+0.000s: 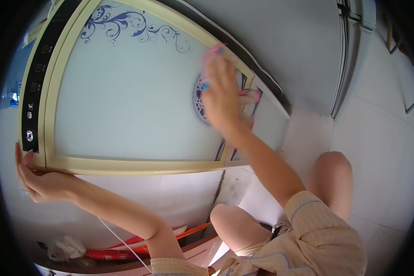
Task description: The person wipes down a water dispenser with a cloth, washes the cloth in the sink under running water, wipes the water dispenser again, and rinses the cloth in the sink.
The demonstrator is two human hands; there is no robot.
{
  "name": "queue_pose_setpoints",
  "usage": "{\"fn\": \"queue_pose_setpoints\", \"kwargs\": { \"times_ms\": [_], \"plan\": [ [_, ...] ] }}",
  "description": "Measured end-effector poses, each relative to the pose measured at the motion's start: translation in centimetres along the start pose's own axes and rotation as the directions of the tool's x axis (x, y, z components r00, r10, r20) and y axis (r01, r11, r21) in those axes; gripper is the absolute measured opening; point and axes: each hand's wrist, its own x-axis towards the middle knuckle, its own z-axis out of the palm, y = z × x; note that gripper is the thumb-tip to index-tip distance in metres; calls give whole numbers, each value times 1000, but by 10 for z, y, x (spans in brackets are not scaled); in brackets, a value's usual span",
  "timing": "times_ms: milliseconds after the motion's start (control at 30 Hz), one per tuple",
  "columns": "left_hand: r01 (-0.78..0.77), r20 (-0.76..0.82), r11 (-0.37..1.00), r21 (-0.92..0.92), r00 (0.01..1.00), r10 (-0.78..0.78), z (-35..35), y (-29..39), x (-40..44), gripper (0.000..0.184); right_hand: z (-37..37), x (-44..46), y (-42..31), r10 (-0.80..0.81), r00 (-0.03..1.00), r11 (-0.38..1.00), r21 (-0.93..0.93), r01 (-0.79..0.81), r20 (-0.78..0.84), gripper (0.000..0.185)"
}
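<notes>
A cabinet stands before me, with a cream frame (138,165), a pale frosted glass door (129,101) and purple scroll patterns. At its near left corner is my left hand (43,183), fingers along the outer side and thumb on the front, gripping the corner beside the black control strip (36,87). My right hand (223,99), slightly blurred, presses a pink cloth (212,54) with blue spots against the right part of the door. More pink cloth shows past the hand's other side. The hand partly covers a round purple emblem (198,103).
A grey refrigerator-like unit (299,46) stands beyond the cabinet, with a pale cable between them. Below my left arm are a red package (112,254), a crumpled plastic bag (68,248) and a thin white cord (124,241). My knees are near the tiled floor (368,138).
</notes>
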Motion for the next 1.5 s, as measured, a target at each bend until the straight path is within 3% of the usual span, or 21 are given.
{"fn": "queue_pose_setpoints", "kwargs": {
  "times_ms": [67, 133, 167, 267, 333, 467, 533, 567, 633, 733, 833, 900, 1033, 1067, 1100, 1200, 1333, 1400, 1433, 1467, 1500],
  "plan": [
    [-5, -11, 1000, -11, 1000, 5, 4, 5, -2, 30, -10, -6, -58, -284, 959, 943, 186, 278, 10, 67],
    [-6, -19, 1000, -18, 1000, 6, 5, 7, -2, 30, -17, -21, -119, -423, 891, 871, 346, 349, 166, 66],
    [-23, -27, 1000, -20, 999, 23, 5, 6, -2, 30, -11, -37, -137, -411, 908, 877, 307, 369, 82, 63],
    [-60, -26, 998, -3, 998, 60, 1, -3, 5, 29, -13, -37, -139, -319, 942, 925, 249, 287, 101, 65],
    [-64, -37, 998, -4, 997, 64, 0, -7, 7, 27, -13, -36, -131, -391, 916, 885, 312, 346, 92, 62],
    [-91, 12, 996, -21, 996, 91, -9, -20, 14, 23, -23, -42, -77, -275, 944, 955, 170, 245, 183, 64],
    [-97, 4, 995, -21, 995, 97, -8, -20, 14, 25, -22, -53, -45, -111, 971, 992, 83, 96, 212, 67],
    [-79, 11, 997, 1, 997, 79, -15, -29, 19, 25, -23, -61, -33, -103, 972, 993, 74, 89, 213, 67],
    [-86, -3, 995, -47, 996, 86, -10, -24, 17, 26, -26, -71, -13, 105, 980, 991, -104, -88, 172, 67],
    [-66, -41, 998, 15, 997, 67, -11, -20, 14, 25, -38, -100, -15, 200, 937, 980, -80, -185, 286, 62],
    [-138, -49, 983, 122, 988, 145, -4, -11, 5, 26, -35, -166, -18, 154, 919, 987, -7, -162, 363, 60],
    [-83, -65, 996, 16, 994, 84, -6, -17, 12, 25, -27, -199, -26, 63, 961, 978, 175, -113, 268, 60],
    [-161, -18, 986, 34, 987, 162, -14, -29, 22, 24, -24, -156, -2, 38, 957, 988, 134, -79, 287, 61],
    [-167, -13, 980, 108, 985, 169, -16, -31, 23, 22, -23, -139, 6, 113, 960, 975, 155, -156, 256, 61],
    [-99, -111, 995, 31, 988, 102, -14, -31, 23, 20, -24, -122, 16, 184, 956, 958, 174, -226, 229, 62],
    [-36, -125, 999, 41, 991, 41, -34, -56, 44, 18, -26, -79, 39, 223, 962, 957, 154, -247, 158, 63],
    [-55, -138, 997, 46, 989, 61, -22, -40, 29, 15, -19, -43, 77, 236, 972, 962, 135, -236, 22, 64],
    [-125, -7, 931, 343, 991, 136, -29, -44, 28, 19, -18, -41, 89, 271, 962, 954, 135, -268, -3, 65],
    [-136, -3, 928, 347, 989, 146, -30, -44, 28, 19, -16, -45, 99, 275, 961, 951, 146, -272, -2, 65],
    [-371, 161, 789, 490, 928, 337, -31, -42, 29, 23, -12, -54, 112, 311, 950, 942, 133, -307, -10, 65],
    [-435, 234, 775, 458, 900, 367, -33, -39, 27, 26, -10, -66, 126, 343, 939, 933, 124, -339, -15, 65]
  ]
}}
